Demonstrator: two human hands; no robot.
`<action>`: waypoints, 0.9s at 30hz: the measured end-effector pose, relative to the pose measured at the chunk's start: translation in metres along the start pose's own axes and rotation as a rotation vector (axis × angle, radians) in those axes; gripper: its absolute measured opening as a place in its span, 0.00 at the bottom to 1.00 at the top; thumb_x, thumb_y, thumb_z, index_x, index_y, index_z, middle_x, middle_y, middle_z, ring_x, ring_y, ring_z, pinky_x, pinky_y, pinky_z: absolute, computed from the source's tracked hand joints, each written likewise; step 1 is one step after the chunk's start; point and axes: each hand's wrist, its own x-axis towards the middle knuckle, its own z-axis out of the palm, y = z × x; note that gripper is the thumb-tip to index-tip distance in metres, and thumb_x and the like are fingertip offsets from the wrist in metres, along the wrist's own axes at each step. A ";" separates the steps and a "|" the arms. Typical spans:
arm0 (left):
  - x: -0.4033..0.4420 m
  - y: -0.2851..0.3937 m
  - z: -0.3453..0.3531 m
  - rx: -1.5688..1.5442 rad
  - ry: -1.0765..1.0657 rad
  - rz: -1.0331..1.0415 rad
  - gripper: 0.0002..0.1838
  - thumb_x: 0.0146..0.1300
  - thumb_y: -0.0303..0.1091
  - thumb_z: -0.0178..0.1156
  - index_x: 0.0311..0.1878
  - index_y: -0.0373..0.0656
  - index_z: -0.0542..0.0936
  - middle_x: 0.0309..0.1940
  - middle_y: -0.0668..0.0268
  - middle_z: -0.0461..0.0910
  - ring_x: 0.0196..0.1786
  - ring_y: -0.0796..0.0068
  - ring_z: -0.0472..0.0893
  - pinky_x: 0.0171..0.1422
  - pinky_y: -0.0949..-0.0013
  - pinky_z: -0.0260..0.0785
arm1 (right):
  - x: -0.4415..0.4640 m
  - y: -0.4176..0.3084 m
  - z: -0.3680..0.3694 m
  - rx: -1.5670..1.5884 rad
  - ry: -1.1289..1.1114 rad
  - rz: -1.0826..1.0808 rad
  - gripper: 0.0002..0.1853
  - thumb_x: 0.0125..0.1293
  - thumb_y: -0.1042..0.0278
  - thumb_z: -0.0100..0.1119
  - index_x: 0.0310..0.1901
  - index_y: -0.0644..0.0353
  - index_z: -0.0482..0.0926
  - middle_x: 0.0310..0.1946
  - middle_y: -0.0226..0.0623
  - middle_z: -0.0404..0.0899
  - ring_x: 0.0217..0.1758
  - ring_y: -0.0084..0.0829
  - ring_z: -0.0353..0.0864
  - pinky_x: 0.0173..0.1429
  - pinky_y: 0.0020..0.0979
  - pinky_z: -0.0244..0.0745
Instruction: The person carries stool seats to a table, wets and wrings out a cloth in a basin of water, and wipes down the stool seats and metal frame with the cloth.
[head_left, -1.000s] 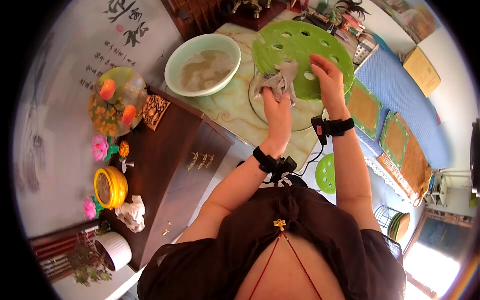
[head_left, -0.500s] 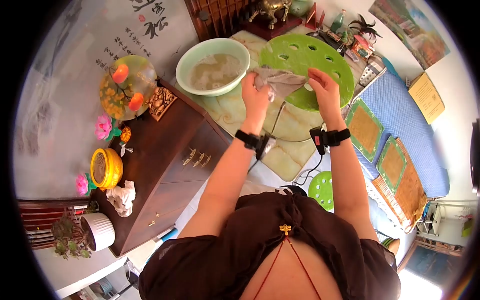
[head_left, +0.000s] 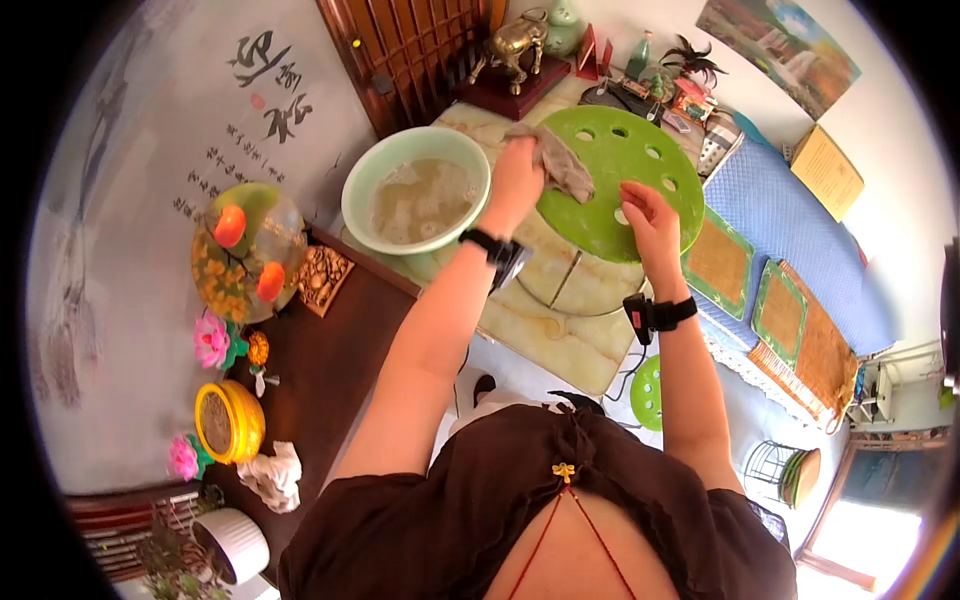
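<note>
My left hand (head_left: 517, 182) is closed around a damp-looking grey-beige cloth (head_left: 566, 170), whose loose end hangs over the left part of a round green stool seat (head_left: 592, 222) with holes in it. My right hand (head_left: 653, 228) is at the seat's right side, near one of the holes, fingers stretched out and apart from the thumb, holding nothing. Curved metal stool legs (head_left: 568, 280) show below the seat, over the marble-patterned table (head_left: 550, 335). To the left of my left hand stands a pale green basin (head_left: 358, 215) of cloudy water.
A brass animal figure (head_left: 512, 45) on a dark red base stands behind the basin. At left, a brown cabinet (head_left: 330, 370) carries a yellow pot (head_left: 232, 422) and a crumpled white cloth (head_left: 272, 476). A blue-covered seat (head_left: 765, 215) is at right; another green stool (head_left: 648, 393) stands below.
My right hand has let go of the cloth, which both hands held stretched before. My left hand now has it bunched against the green seat. The camera view has shifted.
</note>
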 end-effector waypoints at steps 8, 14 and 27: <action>-0.026 0.023 -0.021 0.065 -0.314 0.411 0.17 0.54 0.24 0.55 0.49 0.34 0.73 0.48 0.49 0.74 0.54 0.46 0.71 0.57 0.53 0.67 | -0.005 -0.005 0.011 -0.063 0.086 -0.031 0.16 0.61 0.79 0.56 0.51 0.68 0.76 0.48 0.41 0.80 0.52 0.30 0.80 0.58 0.27 0.75; 0.068 -0.020 0.020 0.217 -0.374 0.533 0.12 0.59 0.25 0.50 0.46 0.36 0.75 0.46 0.51 0.77 0.52 0.49 0.75 0.56 0.54 0.68 | -0.010 -0.008 0.015 -0.238 0.126 -0.192 0.17 0.57 0.81 0.55 0.50 0.68 0.77 0.45 0.42 0.79 0.48 0.33 0.82 0.52 0.27 0.78; 0.009 0.035 0.019 0.090 -0.658 0.675 0.16 0.56 0.23 0.54 0.49 0.36 0.74 0.51 0.50 0.75 0.55 0.47 0.73 0.56 0.54 0.68 | -0.016 -0.012 0.019 -0.255 0.207 -0.150 0.13 0.56 0.82 0.55 0.44 0.68 0.78 0.44 0.42 0.80 0.41 0.34 0.83 0.46 0.28 0.78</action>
